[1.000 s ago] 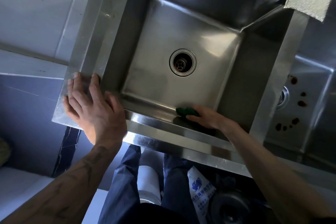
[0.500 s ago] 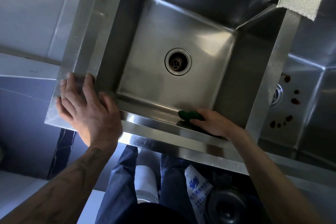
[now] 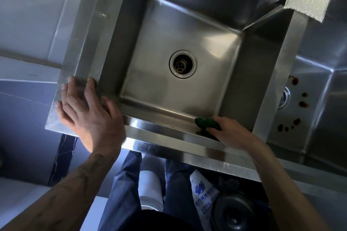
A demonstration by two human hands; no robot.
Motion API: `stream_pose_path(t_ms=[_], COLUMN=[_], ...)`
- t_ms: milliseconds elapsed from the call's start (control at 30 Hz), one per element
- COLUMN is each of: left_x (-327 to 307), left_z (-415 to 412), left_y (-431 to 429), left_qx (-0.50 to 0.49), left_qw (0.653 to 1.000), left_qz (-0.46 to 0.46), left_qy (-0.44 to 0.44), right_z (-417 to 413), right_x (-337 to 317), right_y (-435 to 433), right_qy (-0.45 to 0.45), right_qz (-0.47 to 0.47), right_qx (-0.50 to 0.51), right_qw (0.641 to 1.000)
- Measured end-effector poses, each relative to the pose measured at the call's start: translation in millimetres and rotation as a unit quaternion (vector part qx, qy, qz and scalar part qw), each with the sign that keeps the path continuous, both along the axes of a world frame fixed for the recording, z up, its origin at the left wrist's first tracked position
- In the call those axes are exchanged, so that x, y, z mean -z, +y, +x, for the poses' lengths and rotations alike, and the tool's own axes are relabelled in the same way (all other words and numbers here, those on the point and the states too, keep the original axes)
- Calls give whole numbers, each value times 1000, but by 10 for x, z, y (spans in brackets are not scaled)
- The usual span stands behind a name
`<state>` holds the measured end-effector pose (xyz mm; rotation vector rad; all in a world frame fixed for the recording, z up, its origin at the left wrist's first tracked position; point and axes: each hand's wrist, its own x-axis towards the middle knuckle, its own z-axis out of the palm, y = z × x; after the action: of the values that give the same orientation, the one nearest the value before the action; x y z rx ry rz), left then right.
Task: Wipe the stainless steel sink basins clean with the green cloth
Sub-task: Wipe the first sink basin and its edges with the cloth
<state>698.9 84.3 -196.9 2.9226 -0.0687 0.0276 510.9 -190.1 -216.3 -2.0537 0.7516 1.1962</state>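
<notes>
Head view: your right hand (image 3: 231,133) clamps the green cloth (image 3: 205,124) against the near wall of the left basin (image 3: 159,90), close to its right corner. Your left hand (image 3: 88,110) rests flat, fingers spread, on the rim's left corner. The wall runs leftward from the cloth; the spotted right basin (image 3: 309,108) lies beyond the divider

The left forearm (image 3: 78,180) and right forearm (image 3: 277,180) were bare to the near edge of view. Dark tattoo lines, perhaps a branching design, ran along the left one toward the left hand (image 3: 90,116). Loose dark blue trousers (image 3: 124,189), creased in long folds, covered both legs.
</notes>
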Motion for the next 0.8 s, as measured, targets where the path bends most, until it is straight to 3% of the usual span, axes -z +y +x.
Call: stream_pose_path(t_ms=[200,333,600,800], left_x=[-6,7,21,19], left_z=[-2,10,5,5], left_y=[-5,4,2,2], left_qx=[-4,-1,-3,-5], left_qw=[1000,1000,1000,1000], left_qz=[-10,-12,-16,-16], left_qy=[1,-1,-9,-5], right_z=[257,441,1547,2244], right_x=[620,703,740,785], right_y=[73,154,990,1554], right_qy=[73,111,-12,-53], right_qz=[1,12,111,183], right_qx=[40,21,-4,66], right_qw=[997,994,994,979])
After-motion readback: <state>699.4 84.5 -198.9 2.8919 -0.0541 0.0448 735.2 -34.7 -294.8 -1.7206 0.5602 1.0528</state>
